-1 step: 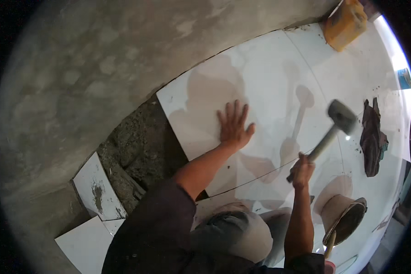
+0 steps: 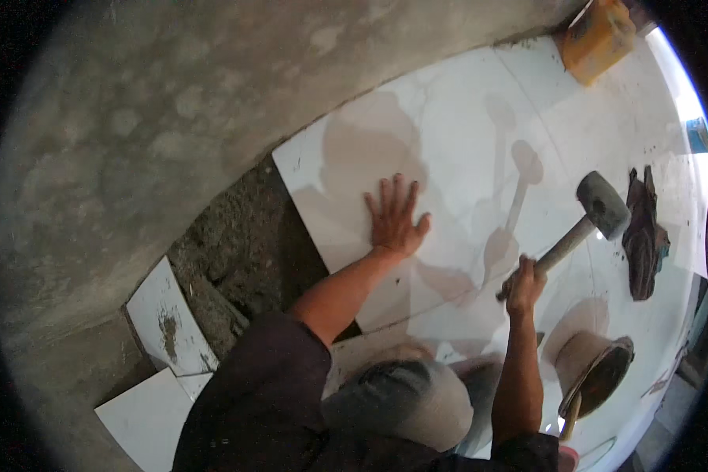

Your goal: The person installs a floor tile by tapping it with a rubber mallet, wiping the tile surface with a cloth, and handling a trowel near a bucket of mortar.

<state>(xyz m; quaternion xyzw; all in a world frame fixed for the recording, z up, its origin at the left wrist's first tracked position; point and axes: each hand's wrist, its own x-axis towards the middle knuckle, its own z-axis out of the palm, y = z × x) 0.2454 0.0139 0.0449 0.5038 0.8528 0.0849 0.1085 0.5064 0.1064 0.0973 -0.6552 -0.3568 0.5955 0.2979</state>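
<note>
My left hand (image 2: 396, 219) lies flat with spread fingers on a large white floor tile (image 2: 448, 118), nothing held. In my right hand (image 2: 525, 287) is the wooden handle of a rubber mallet (image 2: 604, 206), fingers wrapped round it. The dark mallet head is raised above the tiles, right of the hand, and its shadow falls on the tile between my hands. Left of the tile's edge is a bed of rough grey mortar (image 2: 248, 228). My knee (image 2: 417, 401) is bent below the tile.
A bare concrete wall (image 2: 134, 118) runs along the left and top. Cut tile pieces (image 2: 169, 315) lie at lower left. On the right are a dark crumpled cloth (image 2: 642, 236) and a tilted bucket (image 2: 594, 366); a yellow container (image 2: 598, 43) stands at the far corner.
My left hand has shifted slightly left on the tile. The mallet head has moved a little to the right, still in my right hand.
</note>
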